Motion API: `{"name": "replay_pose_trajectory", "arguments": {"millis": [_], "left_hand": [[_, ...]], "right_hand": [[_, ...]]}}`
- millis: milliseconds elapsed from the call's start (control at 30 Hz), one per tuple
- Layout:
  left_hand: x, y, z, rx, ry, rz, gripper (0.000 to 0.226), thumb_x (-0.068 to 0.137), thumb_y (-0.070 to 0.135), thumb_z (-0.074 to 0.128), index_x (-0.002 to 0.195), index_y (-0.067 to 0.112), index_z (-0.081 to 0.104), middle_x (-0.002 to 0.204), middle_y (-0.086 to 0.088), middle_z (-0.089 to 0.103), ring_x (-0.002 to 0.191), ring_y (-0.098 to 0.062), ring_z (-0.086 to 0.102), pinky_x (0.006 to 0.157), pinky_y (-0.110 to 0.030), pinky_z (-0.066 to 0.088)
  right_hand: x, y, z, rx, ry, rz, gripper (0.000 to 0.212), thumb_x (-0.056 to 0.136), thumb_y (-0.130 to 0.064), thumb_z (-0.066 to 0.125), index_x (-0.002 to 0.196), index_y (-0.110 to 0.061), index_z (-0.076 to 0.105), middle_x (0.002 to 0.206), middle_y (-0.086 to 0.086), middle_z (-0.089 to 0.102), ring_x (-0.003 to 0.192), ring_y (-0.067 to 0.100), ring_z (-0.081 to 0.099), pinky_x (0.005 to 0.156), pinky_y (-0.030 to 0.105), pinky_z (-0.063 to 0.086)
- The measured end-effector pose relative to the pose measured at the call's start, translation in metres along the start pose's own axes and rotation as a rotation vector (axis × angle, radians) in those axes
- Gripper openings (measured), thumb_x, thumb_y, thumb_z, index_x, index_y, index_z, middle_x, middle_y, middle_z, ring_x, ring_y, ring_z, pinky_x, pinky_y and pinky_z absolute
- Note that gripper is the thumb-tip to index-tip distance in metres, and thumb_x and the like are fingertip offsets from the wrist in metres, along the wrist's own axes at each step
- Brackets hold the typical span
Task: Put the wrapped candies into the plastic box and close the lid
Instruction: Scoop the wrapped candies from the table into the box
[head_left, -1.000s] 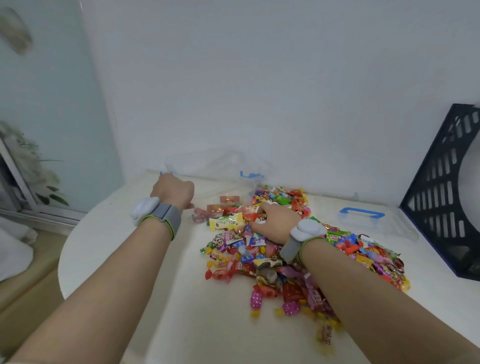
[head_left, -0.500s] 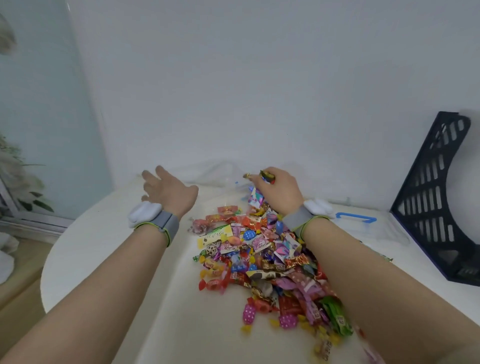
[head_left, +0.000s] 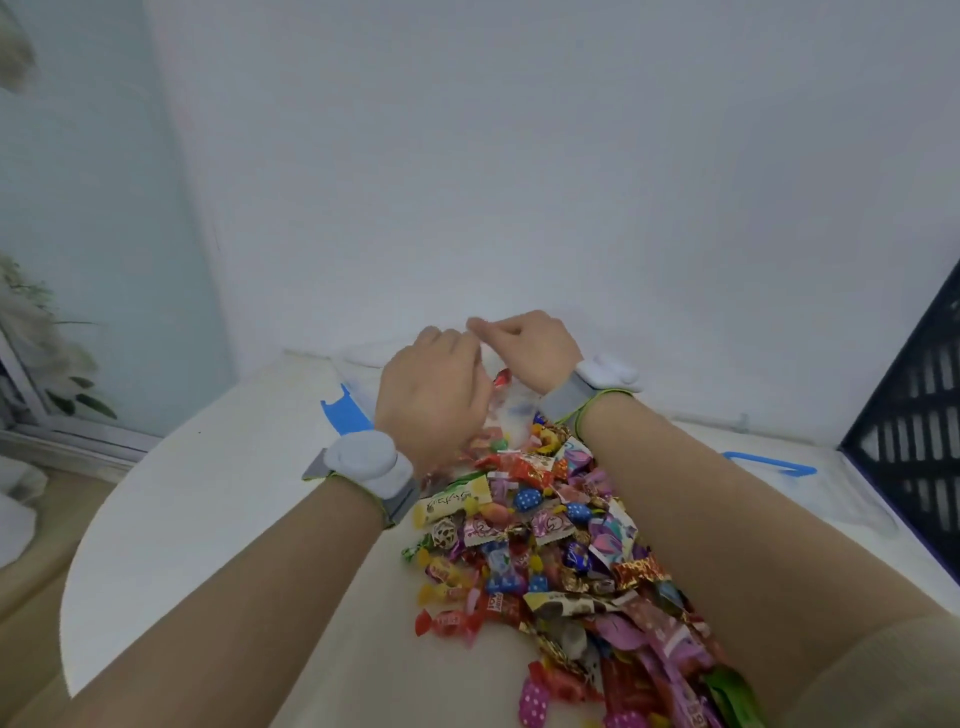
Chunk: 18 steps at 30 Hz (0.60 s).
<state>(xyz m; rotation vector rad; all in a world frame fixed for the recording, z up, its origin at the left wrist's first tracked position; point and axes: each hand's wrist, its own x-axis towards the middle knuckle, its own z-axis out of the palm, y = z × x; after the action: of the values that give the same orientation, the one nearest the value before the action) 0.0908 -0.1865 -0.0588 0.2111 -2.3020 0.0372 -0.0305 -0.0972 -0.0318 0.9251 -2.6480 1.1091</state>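
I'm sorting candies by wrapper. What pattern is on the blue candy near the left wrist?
White polka dots on blue: the blue candy, clearest in the head view.

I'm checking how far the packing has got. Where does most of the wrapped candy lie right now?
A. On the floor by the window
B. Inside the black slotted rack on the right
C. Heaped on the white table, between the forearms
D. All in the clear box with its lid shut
C: the candy pile is spread on the white table, while the left hand and right hand are raised at its far end.
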Motion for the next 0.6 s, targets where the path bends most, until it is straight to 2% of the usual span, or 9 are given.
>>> {"name": "replay_pose_trajectory", "arguments": {"millis": [33, 67, 133, 167, 233, 300, 367, 467, 600], "left_hand": [[-0.004, 0.006, -0.001, -0.009, 0.066, 0.141, 0.018, 0.091, 0.025, 0.047, 0.084, 0.015, 0.061, 0.077, 0.0, 0.061, 0.076, -0.022, 0.056, 0.059, -0.034, 0.042], [-0.008, 0.013, 0.0, -0.04, 0.101, 0.291, 0.018, 0.09, 0.024, 0.05, 0.08, 0.014, 0.062, 0.075, -0.001, 0.061, 0.071, -0.022, 0.056, 0.057, -0.033, 0.043], [-0.02, 0.033, 0.006, -0.139, 0.009, 0.492, 0.02, 0.091, 0.027, 0.05, 0.084, 0.014, 0.063, 0.078, -0.001, 0.062, 0.068, -0.021, 0.057, 0.052, -0.031, 0.045], [-0.027, 0.043, 0.011, -0.179, -0.103, 0.502, 0.025, 0.092, 0.033, 0.047, 0.092, 0.014, 0.063, 0.085, -0.001, 0.063, 0.071, -0.021, 0.059, 0.053, -0.031, 0.047], [-0.043, 0.062, 0.026, -0.198, -0.328, 0.378, 0.043, 0.094, 0.051, 0.039, 0.117, 0.019, 0.057, 0.105, 0.0, 0.06, 0.087, -0.02, 0.06, 0.063, -0.032, 0.05], [-0.058, 0.068, 0.046, -0.167, -0.501, 0.247, 0.059, 0.093, 0.064, 0.032, 0.137, 0.027, 0.044, 0.123, -0.001, 0.054, 0.109, -0.023, 0.055, 0.084, -0.035, 0.049], [-0.066, 0.075, 0.06, -0.107, -0.577, 0.211, 0.068, 0.09, 0.072, 0.025, 0.142, 0.031, 0.039, 0.135, -0.001, 0.048, 0.127, -0.024, 0.043, 0.104, -0.041, 0.038], [-0.066, 0.076, 0.075, -0.078, -0.575, 0.154, 0.064, 0.086, 0.076, 0.025, 0.13, 0.035, 0.048, 0.132, 0.002, 0.047, 0.126, -0.023, 0.04, 0.101, -0.042, 0.033], [-0.061, 0.076, 0.081, -0.123, -0.55, 0.161, 0.052, 0.087, 0.07, 0.034, 0.115, 0.03, 0.052, 0.117, 0.003, 0.051, 0.111, -0.021, 0.044, 0.091, -0.037, 0.04]], "right_hand": [[0.0, 0.005, -0.006, 0.004, 0.091, 0.02, 0.057, 0.083, -0.069, 0.045, 0.068, -0.022, 0.073, 0.053, -0.003, 0.057, 0.054, 0.017, 0.054, 0.058, 0.032, 0.043], [0.0, 0.012, -0.012, 0.041, 0.187, 0.05, 0.055, 0.086, -0.067, 0.043, 0.072, -0.026, 0.076, 0.06, -0.002, 0.064, 0.061, 0.018, 0.058, 0.063, 0.033, 0.045], [-0.005, 0.026, -0.025, 0.18, 0.364, 0.128, 0.052, 0.093, -0.056, 0.039, 0.08, -0.025, 0.078, 0.082, -0.003, 0.074, 0.078, 0.018, 0.065, 0.076, 0.033, 0.049], [-0.008, 0.035, -0.028, 0.209, 0.438, 0.186, 0.05, 0.095, -0.048, 0.037, 0.079, -0.022, 0.077, 0.087, -0.002, 0.075, 0.082, 0.019, 0.065, 0.078, 0.032, 0.048], [-0.018, 0.055, -0.031, 0.121, 0.469, 0.304, 0.043, 0.097, -0.033, 0.038, 0.083, -0.015, 0.074, 0.091, 0.004, 0.073, 0.09, 0.026, 0.064, 0.078, 0.033, 0.046], [-0.028, 0.073, -0.021, -0.061, 0.346, 0.356, 0.034, 0.096, -0.026, 0.041, 0.094, -0.009, 0.071, 0.1, 0.011, 0.07, 0.096, 0.031, 0.062, 0.075, 0.032, 0.044], [-0.045, 0.094, -0.016, -0.217, 0.172, 0.34, 0.031, 0.094, -0.029, 0.045, 0.106, -0.014, 0.069, 0.11, 0.01, 0.069, 0.103, 0.03, 0.061, 0.079, 0.031, 0.045], [-0.062, 0.113, -0.007, -0.38, 0.008, 0.318, 0.039, 0.088, -0.039, 0.05, 0.123, -0.026, 0.062, 0.125, 0.005, 0.063, 0.116, 0.029, 0.055, 0.091, 0.035, 0.045], [-0.067, 0.127, -0.004, -0.447, -0.142, 0.265, 0.057, 0.085, -0.049, 0.054, 0.138, -0.03, 0.048, 0.137, 0.008, 0.052, 0.127, 0.031, 0.041, 0.098, 0.038, 0.037]]}}
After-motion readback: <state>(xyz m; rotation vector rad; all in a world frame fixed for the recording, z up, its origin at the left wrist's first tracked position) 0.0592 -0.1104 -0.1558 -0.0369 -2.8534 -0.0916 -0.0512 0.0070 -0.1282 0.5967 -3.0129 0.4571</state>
